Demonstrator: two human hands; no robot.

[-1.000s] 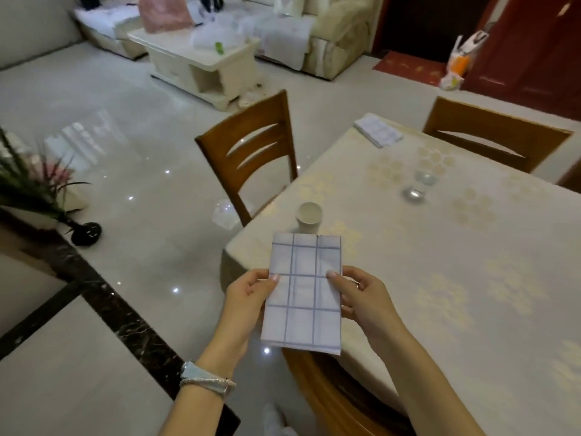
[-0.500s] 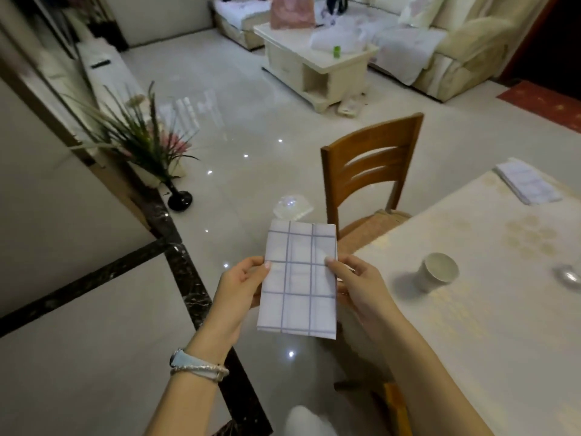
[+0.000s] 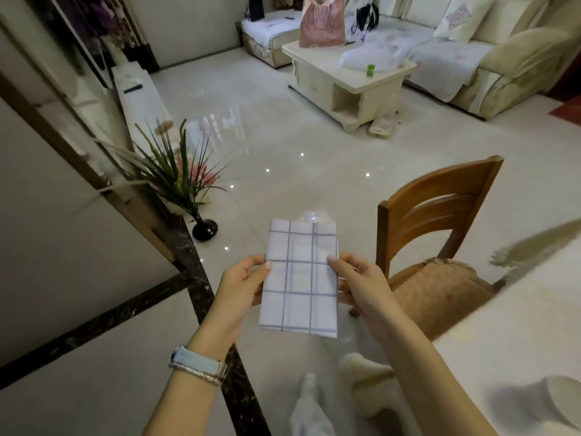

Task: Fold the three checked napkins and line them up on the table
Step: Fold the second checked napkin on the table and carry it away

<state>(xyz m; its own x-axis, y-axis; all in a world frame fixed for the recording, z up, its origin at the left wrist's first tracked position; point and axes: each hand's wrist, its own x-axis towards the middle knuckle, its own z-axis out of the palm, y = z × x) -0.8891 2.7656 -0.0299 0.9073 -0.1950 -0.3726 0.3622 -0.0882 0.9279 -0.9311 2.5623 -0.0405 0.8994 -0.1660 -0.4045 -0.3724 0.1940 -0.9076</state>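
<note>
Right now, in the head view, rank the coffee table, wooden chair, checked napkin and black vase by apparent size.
wooden chair
coffee table
checked napkin
black vase
Nearness inflates the chair and napkin.

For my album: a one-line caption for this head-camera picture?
A folded checked napkin pinched between the left hand and right hand, above the floor beside a wooden chair.
</note>
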